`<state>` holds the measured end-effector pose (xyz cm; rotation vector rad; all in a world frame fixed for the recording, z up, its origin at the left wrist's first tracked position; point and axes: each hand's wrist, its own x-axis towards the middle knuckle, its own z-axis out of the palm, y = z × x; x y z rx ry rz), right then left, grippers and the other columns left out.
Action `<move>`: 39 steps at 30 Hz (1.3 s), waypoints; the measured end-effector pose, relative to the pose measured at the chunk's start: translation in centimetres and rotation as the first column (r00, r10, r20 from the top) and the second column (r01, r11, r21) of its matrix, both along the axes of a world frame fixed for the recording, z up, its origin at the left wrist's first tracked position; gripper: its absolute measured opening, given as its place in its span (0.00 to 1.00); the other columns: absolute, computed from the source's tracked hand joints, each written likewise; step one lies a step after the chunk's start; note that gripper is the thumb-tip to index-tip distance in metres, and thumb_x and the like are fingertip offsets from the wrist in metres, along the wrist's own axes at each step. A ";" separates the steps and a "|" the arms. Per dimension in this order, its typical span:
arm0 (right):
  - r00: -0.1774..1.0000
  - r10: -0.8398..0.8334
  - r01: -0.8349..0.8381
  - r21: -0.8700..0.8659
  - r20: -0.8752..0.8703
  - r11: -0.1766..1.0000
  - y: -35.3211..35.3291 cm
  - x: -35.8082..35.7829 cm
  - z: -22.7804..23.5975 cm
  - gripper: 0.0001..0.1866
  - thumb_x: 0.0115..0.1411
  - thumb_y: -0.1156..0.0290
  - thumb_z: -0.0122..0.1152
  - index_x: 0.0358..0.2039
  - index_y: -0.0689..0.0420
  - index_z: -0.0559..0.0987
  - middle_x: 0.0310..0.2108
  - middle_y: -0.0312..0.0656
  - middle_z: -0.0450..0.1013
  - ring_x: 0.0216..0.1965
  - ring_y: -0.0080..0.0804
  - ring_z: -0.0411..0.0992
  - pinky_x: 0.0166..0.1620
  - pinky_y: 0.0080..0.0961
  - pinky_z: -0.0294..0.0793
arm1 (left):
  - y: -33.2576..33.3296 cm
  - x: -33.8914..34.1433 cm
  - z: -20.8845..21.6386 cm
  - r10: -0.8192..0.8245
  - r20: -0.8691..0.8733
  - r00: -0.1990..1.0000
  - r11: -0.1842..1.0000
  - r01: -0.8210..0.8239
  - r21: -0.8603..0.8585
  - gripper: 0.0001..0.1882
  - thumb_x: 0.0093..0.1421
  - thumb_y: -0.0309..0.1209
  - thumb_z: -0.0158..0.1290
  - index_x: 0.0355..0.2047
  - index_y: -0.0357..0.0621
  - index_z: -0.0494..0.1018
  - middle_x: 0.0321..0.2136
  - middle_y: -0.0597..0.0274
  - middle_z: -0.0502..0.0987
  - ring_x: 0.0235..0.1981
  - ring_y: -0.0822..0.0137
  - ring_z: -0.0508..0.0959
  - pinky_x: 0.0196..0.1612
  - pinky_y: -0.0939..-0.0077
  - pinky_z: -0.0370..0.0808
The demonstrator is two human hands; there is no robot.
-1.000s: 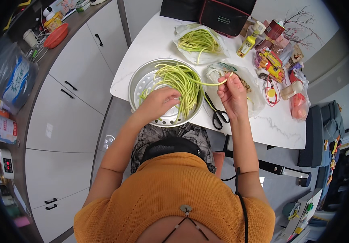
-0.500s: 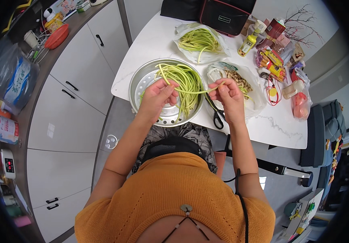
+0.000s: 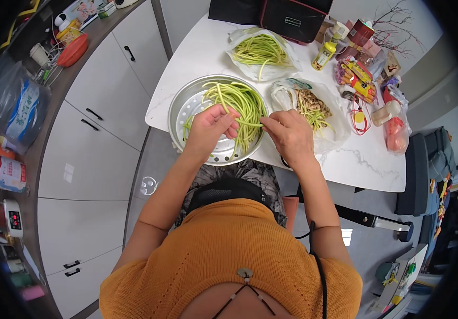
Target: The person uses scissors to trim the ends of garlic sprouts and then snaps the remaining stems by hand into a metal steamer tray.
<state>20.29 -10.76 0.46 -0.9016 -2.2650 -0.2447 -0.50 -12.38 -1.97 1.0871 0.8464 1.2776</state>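
Note:
Both hands are over the right part of a round metal steamer pan with holes in its base. Inside lies a heap of long green garlic scapes. My left hand is closed, thumb against fingers, on one garlic scape. My right hand pinches the same scape near the pan's right rim, palm down. Right of that hand, an open plastic bag holds brownish trimmed ends and short green bits. Black-handled scissors are mostly hidden under my right hand.
Another plastic bag of garlic scapes lies farther back on the white table. A yellow bottle, snack packets and a bag of red items stand at the right. White cabinets run along the left.
My right hand has turned palm down and moved left, closer to the left hand, shortening the stretch of scape between them. My left hand has barely moved.

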 end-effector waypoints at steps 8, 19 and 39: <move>0.926 0.028 -0.123 -0.232 -0.376 0.965 -0.5 0.3 -1.0 0.07 0.47 0.78 0.63 0.29 0.58 0.79 0.26 0.39 0.72 0.27 0.35 0.71 0.30 0.25 0.70 | 0.1 0.2 -0.5 0.014 0.029 0.999 0.999 -0.013 -0.041 0.07 0.61 0.29 0.47 0.36 0.39 0.71 0.26 0.63 0.74 0.25 0.75 0.73 0.31 0.83 0.72; 0.516 -0.125 -0.540 -0.435 -0.848 0.721 -1.3 -0.9 -2.8 0.06 0.56 0.77 0.56 0.33 0.65 0.77 0.31 0.41 0.71 0.23 0.19 0.69 0.26 0.15 0.71 | -0.9 3.2 -3.2 -0.129 0.128 0.983 0.978 0.147 -0.150 0.09 0.62 0.29 0.46 0.37 0.37 0.71 0.27 0.61 0.75 0.26 0.73 0.75 0.31 0.83 0.71; 0.487 -0.241 -0.773 -0.542 -0.840 0.329 -1.1 0.7 -1.2 0.17 0.55 0.78 0.57 0.47 0.63 0.73 0.31 0.36 0.72 0.23 0.15 0.66 0.25 0.12 0.68 | -0.4 3.4 -3.0 -0.280 0.281 0.918 0.889 0.358 -0.284 0.11 0.63 0.34 0.46 0.35 0.38 0.69 0.26 0.64 0.73 0.25 0.75 0.72 0.32 0.83 0.70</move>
